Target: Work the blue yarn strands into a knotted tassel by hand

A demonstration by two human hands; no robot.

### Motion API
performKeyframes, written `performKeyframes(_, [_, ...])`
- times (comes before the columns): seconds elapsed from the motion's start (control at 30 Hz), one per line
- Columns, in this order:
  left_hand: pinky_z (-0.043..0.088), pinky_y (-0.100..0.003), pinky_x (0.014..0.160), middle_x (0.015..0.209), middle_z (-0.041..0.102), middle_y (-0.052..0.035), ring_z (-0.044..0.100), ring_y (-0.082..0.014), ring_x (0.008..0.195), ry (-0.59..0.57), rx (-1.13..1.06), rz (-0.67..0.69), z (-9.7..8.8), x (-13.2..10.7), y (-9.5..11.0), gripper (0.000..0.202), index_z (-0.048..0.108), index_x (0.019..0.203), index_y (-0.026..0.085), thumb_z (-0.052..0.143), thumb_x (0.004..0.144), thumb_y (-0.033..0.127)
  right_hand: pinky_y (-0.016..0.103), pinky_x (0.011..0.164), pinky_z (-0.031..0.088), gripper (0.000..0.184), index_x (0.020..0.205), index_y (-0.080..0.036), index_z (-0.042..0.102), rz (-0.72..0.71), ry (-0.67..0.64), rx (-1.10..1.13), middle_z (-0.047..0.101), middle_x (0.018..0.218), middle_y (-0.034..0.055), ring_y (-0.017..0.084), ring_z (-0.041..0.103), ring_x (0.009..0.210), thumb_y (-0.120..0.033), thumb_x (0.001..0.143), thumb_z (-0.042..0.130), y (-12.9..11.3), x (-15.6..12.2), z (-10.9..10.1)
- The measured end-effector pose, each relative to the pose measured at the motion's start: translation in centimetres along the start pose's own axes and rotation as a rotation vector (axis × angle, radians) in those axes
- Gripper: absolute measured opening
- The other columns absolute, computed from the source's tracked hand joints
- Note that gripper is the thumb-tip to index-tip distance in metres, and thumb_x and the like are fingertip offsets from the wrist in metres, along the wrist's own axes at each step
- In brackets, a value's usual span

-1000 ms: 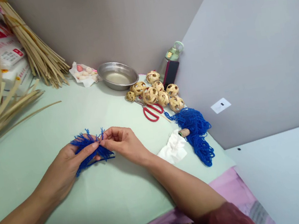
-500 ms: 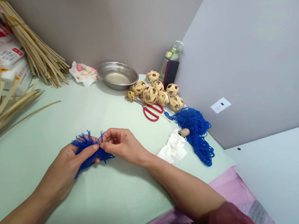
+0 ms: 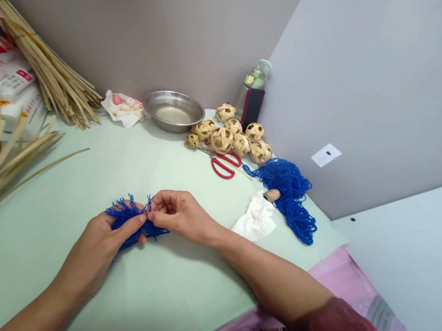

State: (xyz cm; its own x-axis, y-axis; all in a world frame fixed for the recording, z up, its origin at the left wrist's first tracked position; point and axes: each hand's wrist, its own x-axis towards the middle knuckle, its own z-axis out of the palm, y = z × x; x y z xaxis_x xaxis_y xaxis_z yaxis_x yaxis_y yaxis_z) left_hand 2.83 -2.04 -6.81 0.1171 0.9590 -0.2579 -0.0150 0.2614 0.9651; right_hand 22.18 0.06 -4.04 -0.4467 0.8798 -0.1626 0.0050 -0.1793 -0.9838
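Observation:
A bunch of blue yarn with frayed, crinkled ends is held above the pale green tabletop. My left hand is closed around it, thumb lying across the strands. Thumb and forefinger of my right hand pinch yarn strands at the bunch's right side, close to the left thumb tip. The pinched ends themselves are mostly hidden by the fingers. Some yarn hangs out below both hands.
Red-handled scissors lie by several woven strip balls. Right of them are a blue yarn skein, a thread spool and crumpled tissue. A metal bowl, a bottle and strip bundles stand farther back.
Hardly anything differs. Both hands keep their hold on the blue yarn, with only a very slight shift of the left fingers and the bunch.

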Motion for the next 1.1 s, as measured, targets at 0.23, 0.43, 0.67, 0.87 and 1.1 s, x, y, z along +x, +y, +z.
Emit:
performKeyframes(0.23, [0.058,-0.025,0.057,0.068,0.075,0.0006,0.065,-0.0169,0.059,0.069,-0.146,-0.065,0.6,-0.4,1.2,0.024,0.082,0.072,0.027,0.098,0.061,0.040,0.025,0.061,0.035,0.020,0.082,-0.020,0.061,0.016,-0.005,-0.023,0.053,0.066,-0.0089,0.009,0.043,0.062,-0.028,0.075,0.078,-0.1,0.0,0.1])
performKeyframes(0.43, [0.059,-0.019,0.057,0.073,0.077,0.0009,0.066,-0.0141,0.061,0.074,-0.237,-0.115,0.9,-0.8,2.2,0.027,0.083,0.073,0.025,0.102,0.055,0.034,0.025,0.063,0.038,0.016,0.083,-0.020,0.062,0.001,-0.011,-0.019,0.055,0.069,-0.0072,0.010,0.045,0.063,-0.029,0.077,0.074,0.1,0.1,-0.1])
performKeyframes(0.67, [0.057,-0.021,0.056,0.070,0.074,0.0011,0.064,-0.0142,0.060,0.055,-0.222,-0.107,1.0,-0.8,2.1,0.029,0.082,0.071,0.026,0.104,0.055,0.034,0.026,0.063,0.035,0.037,0.085,-0.020,0.062,0.020,-0.006,0.023,0.056,0.067,-0.0073,0.010,0.045,0.064,-0.041,0.074,0.091,0.0,0.1,0.1])
performKeyframes(0.87, [0.054,-0.022,0.055,0.069,0.073,0.0013,0.063,-0.0141,0.058,0.053,-0.187,-0.087,1.1,-0.8,2.1,0.026,0.085,0.073,0.028,0.103,0.055,0.034,0.026,0.065,0.037,0.035,0.083,-0.019,0.063,-0.011,0.005,0.036,0.057,0.073,-0.0061,0.010,0.046,0.065,-0.040,0.076,0.090,-0.1,0.1,0.1])
performKeyframes(1.1, [0.054,-0.022,0.056,0.068,0.073,0.0009,0.063,-0.0151,0.060,0.034,-0.182,-0.076,1.0,-0.8,1.8,0.023,0.084,0.072,0.028,0.102,0.058,0.032,0.026,0.066,0.038,0.031,0.084,-0.019,0.062,-0.003,-0.006,0.027,0.057,0.073,-0.0060,0.010,0.046,0.066,-0.036,0.076,0.088,-0.1,0.0,0.0])
